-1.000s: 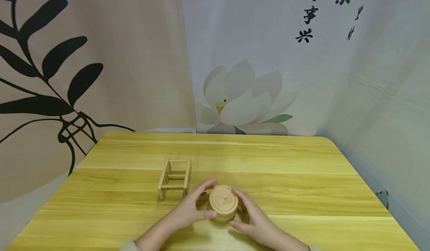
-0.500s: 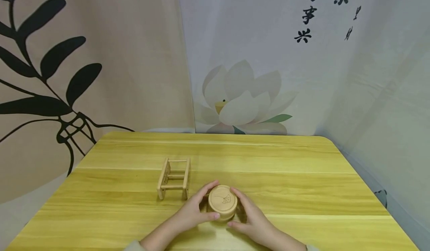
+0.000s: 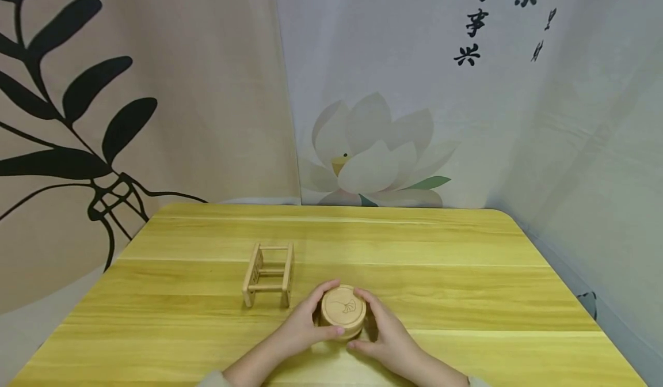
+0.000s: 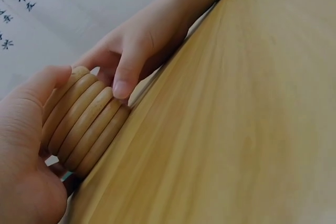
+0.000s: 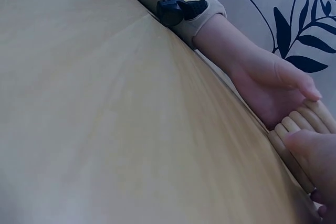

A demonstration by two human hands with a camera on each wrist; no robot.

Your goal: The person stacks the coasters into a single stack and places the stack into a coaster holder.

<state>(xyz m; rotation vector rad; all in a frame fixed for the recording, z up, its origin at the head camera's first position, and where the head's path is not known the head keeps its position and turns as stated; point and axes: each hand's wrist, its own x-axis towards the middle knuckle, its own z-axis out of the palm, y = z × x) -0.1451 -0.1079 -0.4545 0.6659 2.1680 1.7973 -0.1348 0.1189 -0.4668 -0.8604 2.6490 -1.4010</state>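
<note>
One wooden stack [image 3: 343,308], left hand [image 3: 299,325] at its eight o'clock, right hand [image 3: 392,338] at four, I see fingers holding it, rack [image 3: 287,272] at ten.

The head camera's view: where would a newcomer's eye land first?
Probably on the stack of round wooden discs, low in the middle, held between the left hand and right hand. The bold dark plant print at far left also stands out. Next comes the wooden rack, beyond the stack and to its left.

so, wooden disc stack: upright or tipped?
Upright: in the head view the disc stack has its patterned top facing up; the left wrist view shows layers piled one on another.
</note>
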